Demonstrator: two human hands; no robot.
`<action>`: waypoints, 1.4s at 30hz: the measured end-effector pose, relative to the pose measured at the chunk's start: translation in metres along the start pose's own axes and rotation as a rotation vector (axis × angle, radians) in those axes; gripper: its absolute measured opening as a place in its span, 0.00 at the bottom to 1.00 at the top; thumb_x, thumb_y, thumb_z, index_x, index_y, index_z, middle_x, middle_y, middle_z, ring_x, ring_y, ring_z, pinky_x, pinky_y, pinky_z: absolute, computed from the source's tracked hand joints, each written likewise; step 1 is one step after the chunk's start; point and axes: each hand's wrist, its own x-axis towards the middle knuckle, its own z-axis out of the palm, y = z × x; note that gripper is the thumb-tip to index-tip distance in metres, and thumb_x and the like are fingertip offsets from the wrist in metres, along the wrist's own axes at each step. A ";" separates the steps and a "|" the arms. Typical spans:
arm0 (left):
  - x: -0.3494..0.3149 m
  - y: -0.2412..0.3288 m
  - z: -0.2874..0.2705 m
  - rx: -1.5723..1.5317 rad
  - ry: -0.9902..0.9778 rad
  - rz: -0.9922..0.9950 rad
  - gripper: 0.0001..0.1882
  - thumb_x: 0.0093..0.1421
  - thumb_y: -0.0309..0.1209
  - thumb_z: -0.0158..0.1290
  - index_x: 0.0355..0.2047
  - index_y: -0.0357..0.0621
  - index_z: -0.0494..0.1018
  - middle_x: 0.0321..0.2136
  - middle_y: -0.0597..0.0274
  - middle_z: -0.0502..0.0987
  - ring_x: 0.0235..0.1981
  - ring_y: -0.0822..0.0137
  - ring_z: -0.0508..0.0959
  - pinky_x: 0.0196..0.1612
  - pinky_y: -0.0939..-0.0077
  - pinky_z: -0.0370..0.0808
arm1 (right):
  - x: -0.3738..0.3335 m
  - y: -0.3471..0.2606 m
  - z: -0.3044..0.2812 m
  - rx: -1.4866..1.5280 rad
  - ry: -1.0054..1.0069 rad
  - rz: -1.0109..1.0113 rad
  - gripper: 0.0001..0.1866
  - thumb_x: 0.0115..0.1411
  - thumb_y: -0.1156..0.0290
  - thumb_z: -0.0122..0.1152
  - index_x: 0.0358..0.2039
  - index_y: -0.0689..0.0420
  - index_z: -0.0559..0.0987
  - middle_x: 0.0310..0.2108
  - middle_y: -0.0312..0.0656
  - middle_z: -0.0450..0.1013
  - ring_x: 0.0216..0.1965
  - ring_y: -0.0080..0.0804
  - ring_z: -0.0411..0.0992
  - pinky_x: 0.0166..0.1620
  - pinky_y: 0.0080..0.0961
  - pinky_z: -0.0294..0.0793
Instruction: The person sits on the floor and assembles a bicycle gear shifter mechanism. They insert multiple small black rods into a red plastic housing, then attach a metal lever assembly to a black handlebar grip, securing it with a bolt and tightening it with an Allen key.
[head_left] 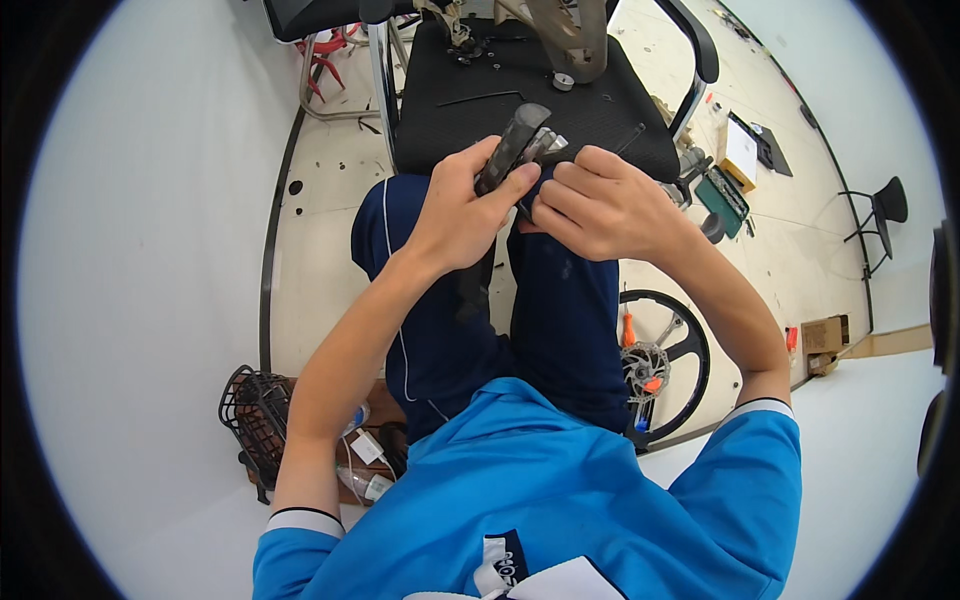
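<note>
My left hand is wrapped round a black handlebar grip, its thumb pressed along the side. A silver metal fitting shows beside the grip; it looks like part of a brake lever, but its kind is not certain. Close by on the right, my right hand is closed with the fingers curled in, almost touching the left thumb. What it pinches is hidden behind the fingers. Both hands are above my knees, at the front edge of a black chair seat.
On the seat lie a bent thin black hex key, a small round silver part and a large metal frame piece. A black wheel with a brake disc and a green tool case are at right. A wire basket stands at left.
</note>
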 end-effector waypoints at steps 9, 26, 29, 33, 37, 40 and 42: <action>-0.019 0.008 -0.002 -0.064 -0.115 -0.004 0.23 0.62 0.35 0.56 0.55 0.41 0.66 0.30 0.65 0.71 0.31 0.75 0.71 0.36 0.81 0.68 | -0.006 -0.008 -0.007 0.017 0.028 -0.018 0.05 0.48 0.69 0.64 0.20 0.51 0.75 0.21 0.27 0.65 0.30 0.21 0.66 0.37 0.23 0.62; -0.044 -0.023 -0.025 0.153 0.024 -0.168 0.14 0.66 0.34 0.52 0.36 0.34 0.80 0.24 0.66 0.78 0.25 0.78 0.73 0.30 0.83 0.70 | -0.043 -0.036 0.007 -0.015 -0.046 -0.124 0.06 0.46 0.67 0.63 0.26 0.51 0.78 0.26 0.26 0.67 0.32 0.20 0.61 0.41 0.26 0.53; -0.056 -0.016 -0.025 0.108 0.004 -0.183 0.12 0.65 0.31 0.54 0.38 0.34 0.80 0.25 0.65 0.79 0.26 0.77 0.74 0.31 0.83 0.72 | -0.047 -0.041 0.007 -0.055 -0.049 -0.113 0.06 0.46 0.67 0.64 0.26 0.51 0.78 0.26 0.26 0.67 0.33 0.20 0.61 0.43 0.27 0.53; -0.076 -0.019 -0.026 0.084 -0.018 -0.149 0.11 0.64 0.30 0.55 0.42 0.35 0.80 0.26 0.63 0.80 0.27 0.77 0.76 0.32 0.83 0.74 | -0.051 -0.048 0.013 -0.021 -0.029 -0.131 0.07 0.45 0.68 0.65 0.26 0.51 0.79 0.24 0.26 0.65 0.33 0.19 0.60 0.43 0.28 0.52; -0.073 -0.005 -0.041 0.005 -0.283 -0.376 0.12 0.61 0.32 0.53 0.33 0.32 0.79 0.24 0.57 0.80 0.25 0.73 0.78 0.30 0.80 0.75 | -0.053 -0.054 0.020 0.006 0.013 -0.186 0.10 0.42 0.69 0.65 0.28 0.52 0.79 0.21 0.28 0.60 0.31 0.19 0.60 0.40 0.31 0.49; -0.047 0.018 -0.045 0.400 -0.733 -0.562 0.14 0.56 0.34 0.53 0.30 0.31 0.76 0.21 0.55 0.78 0.18 0.70 0.76 0.24 0.80 0.74 | -0.051 -0.051 0.019 0.006 0.015 -0.236 0.09 0.44 0.69 0.64 0.29 0.52 0.79 0.22 0.28 0.61 0.30 0.19 0.60 0.39 0.31 0.49; -0.025 0.019 -0.049 0.327 -0.846 -0.772 0.15 0.54 0.35 0.54 0.29 0.30 0.76 0.19 0.53 0.77 0.15 0.69 0.75 0.21 0.80 0.73 | -0.048 -0.050 0.017 0.006 0.006 -0.274 0.09 0.44 0.68 0.64 0.29 0.52 0.80 0.22 0.28 0.61 0.30 0.19 0.60 0.39 0.31 0.48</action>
